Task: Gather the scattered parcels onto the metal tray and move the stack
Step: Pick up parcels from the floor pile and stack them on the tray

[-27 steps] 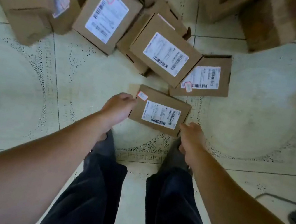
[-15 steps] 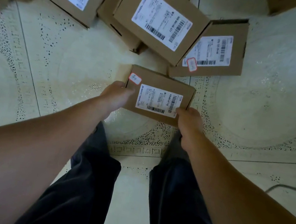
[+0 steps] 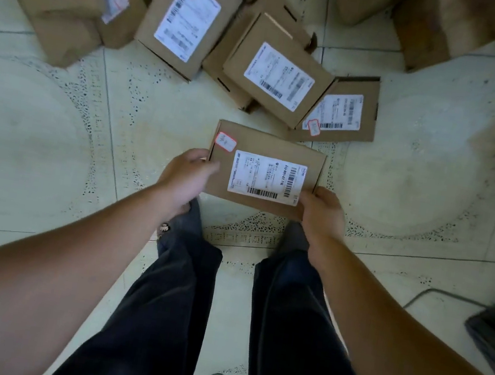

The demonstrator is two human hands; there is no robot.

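Gathering step. Left hand (image 3: 186, 177) and right hand (image 3: 321, 213) each grip one end of a labelled parcel (image 3: 265, 167), just short of the floor pile (image 3: 277, 72). Tray not visible; likely next: locate it, carry across.

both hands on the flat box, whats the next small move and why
Probably lift the box straight up, clear of the parcels behind it: the left hand and right hand each grip an end, so the hold looks secure.
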